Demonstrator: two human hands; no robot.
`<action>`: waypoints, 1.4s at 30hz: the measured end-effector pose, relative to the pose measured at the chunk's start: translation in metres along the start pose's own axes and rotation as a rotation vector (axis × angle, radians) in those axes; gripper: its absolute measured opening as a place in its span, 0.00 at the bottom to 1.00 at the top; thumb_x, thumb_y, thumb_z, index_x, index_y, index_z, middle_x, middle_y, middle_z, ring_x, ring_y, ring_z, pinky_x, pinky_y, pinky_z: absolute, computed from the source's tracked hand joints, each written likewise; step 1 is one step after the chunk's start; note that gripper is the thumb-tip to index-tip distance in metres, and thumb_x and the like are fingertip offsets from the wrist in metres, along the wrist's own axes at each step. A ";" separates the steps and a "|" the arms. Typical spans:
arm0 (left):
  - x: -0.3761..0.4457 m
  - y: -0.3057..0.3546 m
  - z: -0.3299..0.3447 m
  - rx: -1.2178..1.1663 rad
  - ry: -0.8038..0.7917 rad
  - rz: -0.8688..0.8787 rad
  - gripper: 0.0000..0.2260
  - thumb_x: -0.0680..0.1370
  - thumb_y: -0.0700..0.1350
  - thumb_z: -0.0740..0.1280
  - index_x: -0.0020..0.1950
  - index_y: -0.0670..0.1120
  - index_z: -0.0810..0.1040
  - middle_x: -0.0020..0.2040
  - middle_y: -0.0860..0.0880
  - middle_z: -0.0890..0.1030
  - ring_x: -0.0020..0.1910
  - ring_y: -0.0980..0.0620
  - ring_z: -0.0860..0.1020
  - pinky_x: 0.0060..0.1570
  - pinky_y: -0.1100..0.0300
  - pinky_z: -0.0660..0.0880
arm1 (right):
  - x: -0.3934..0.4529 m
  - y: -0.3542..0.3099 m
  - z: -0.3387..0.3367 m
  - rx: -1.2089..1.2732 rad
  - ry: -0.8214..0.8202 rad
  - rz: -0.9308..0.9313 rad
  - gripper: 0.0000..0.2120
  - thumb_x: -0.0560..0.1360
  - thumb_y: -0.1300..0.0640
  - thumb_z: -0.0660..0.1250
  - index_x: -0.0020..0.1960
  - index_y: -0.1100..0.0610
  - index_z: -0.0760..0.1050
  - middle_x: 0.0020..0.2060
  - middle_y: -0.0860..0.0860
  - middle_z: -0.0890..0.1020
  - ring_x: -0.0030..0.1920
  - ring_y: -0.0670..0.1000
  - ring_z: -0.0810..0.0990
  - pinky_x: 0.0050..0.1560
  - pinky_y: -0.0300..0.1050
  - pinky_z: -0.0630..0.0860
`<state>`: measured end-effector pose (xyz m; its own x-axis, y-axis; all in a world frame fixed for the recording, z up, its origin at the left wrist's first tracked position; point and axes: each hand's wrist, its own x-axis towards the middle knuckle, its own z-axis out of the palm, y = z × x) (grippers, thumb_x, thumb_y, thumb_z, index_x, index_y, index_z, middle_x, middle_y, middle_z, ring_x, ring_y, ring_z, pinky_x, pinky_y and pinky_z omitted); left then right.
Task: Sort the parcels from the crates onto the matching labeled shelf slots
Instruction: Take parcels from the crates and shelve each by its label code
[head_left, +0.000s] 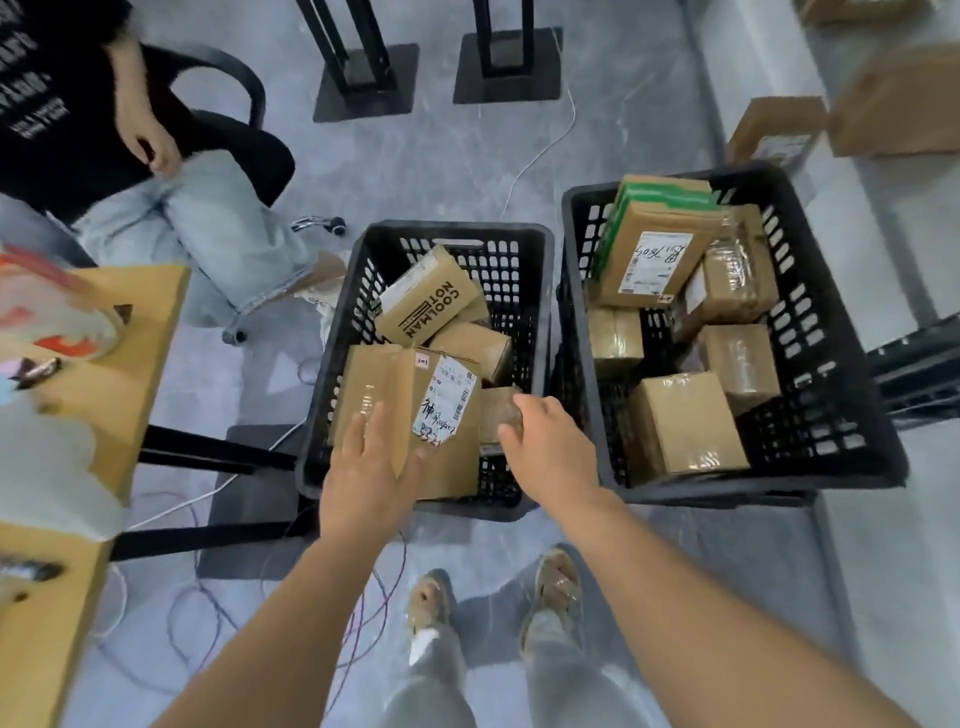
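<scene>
A seated person (130, 156) on a black office chair (244, 140) beside a wooden table (140, 338), cables (208, 597) underfoot.

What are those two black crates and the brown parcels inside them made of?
The two black slotted crates, left and right, look like moulded plastic: matte, with even rows of vent holes. The brown box parcels, such as the big labelled one, look like plain cardboard; several, like this one, shine with clear tape.

"coolman not" printed on a parcel (428, 301)
</scene>
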<state>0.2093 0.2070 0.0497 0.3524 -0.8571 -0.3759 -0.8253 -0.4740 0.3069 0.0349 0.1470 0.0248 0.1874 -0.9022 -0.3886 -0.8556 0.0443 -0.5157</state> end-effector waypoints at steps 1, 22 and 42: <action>0.006 -0.002 0.003 -0.006 -0.013 -0.012 0.32 0.79 0.58 0.58 0.78 0.49 0.50 0.77 0.45 0.54 0.75 0.44 0.54 0.69 0.45 0.60 | 0.005 0.001 0.006 0.008 -0.015 0.014 0.20 0.81 0.49 0.56 0.70 0.55 0.63 0.64 0.53 0.70 0.62 0.55 0.72 0.51 0.50 0.74; 0.109 -0.087 0.048 -0.333 -0.374 -0.025 0.42 0.70 0.61 0.67 0.72 0.70 0.40 0.69 0.54 0.71 0.63 0.49 0.74 0.61 0.46 0.72 | 0.080 -0.003 0.142 0.282 -0.272 0.467 0.20 0.82 0.49 0.51 0.67 0.60 0.67 0.61 0.58 0.76 0.59 0.59 0.74 0.50 0.48 0.68; 0.109 -0.108 -0.016 -0.703 -0.585 0.126 0.44 0.75 0.36 0.69 0.75 0.62 0.43 0.64 0.70 0.65 0.59 0.68 0.71 0.53 0.71 0.70 | 0.044 -0.035 0.063 0.870 -0.321 0.228 0.42 0.73 0.71 0.67 0.74 0.39 0.55 0.67 0.46 0.69 0.65 0.46 0.70 0.66 0.49 0.71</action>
<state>0.3439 0.1619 -0.0099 -0.1591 -0.7626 -0.6270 -0.3172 -0.5619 0.7640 0.1038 0.1328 -0.0219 0.2942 -0.6774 -0.6742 -0.2537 0.6248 -0.7384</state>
